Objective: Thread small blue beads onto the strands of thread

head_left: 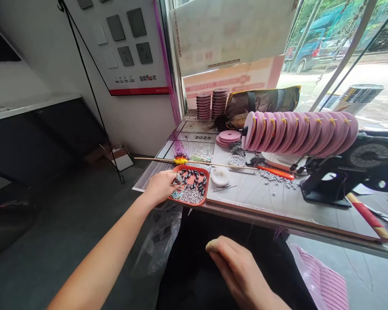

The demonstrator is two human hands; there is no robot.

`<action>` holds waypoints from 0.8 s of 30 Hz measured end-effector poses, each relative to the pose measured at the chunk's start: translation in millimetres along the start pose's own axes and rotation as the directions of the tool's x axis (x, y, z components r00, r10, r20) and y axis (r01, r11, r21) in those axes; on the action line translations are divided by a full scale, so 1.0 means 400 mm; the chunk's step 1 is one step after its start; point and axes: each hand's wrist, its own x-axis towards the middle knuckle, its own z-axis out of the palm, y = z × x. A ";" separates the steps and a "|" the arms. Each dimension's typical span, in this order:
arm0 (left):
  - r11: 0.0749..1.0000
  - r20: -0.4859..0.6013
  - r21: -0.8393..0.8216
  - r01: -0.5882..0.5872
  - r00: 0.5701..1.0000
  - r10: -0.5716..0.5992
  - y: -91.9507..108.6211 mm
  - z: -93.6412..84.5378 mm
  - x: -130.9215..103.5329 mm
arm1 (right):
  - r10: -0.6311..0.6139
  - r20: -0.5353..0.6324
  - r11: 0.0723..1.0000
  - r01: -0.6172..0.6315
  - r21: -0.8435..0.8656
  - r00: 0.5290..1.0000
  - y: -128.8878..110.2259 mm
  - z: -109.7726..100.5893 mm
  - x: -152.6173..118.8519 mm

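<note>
My left hand reaches to the left side of an orange-red tray, its fingers pinched at the rim on something small and dark that I cannot make out. Black pieces and small silvery beads lie in the tray. Over my dark-clothed lap is my right hand, thumb and fingers pressed together; a pale covering shows on one fingertip, and anything between them is hidden. A round white dish sits right of the tray.
Behind the tray, a long thin stick crosses the table. A machine with a row of pink discs stands at the right. Loose silvery beads, an orange-handled tool and a small bowl lie between. Plastic hangs below the table edge.
</note>
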 end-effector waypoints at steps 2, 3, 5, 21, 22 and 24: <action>0.999 0.037 0.042 -0.015 0.999 0.013 -0.001 0.000 0.013 | 0.032 0.015 0.999 -0.032 0.012 0.999 0.002 -0.002 -0.004; 0.998 0.048 0.052 -0.019 0.999 0.016 -0.001 -0.003 0.017 | 0.045 0.013 0.999 -0.045 0.022 0.999 0.002 -0.003 -0.005; 0.999 0.051 0.046 -0.021 0.999 0.019 0.003 -0.015 0.017 | 0.061 -0.021 0.997 -0.060 0.043 0.998 0.001 -0.005 -0.003; 0.089 0.258 -0.935 0.344 0.828 -0.497 0.150 0.154 -0.317 | -0.016 -0.120 1.000 0.013 -0.027 0.993 -0.014 -0.018 -0.015; 0.090 0.249 -0.937 0.337 0.828 -0.503 0.150 0.155 -0.318 | -0.021 -0.114 0.999 0.017 -0.038 0.993 -0.014 -0.016 -0.015; 0.103 0.225 -0.942 0.319 0.829 -0.512 0.152 0.153 -0.317 | -0.022 -0.099 0.998 0.016 -0.059 0.995 -0.013 -0.013 -0.015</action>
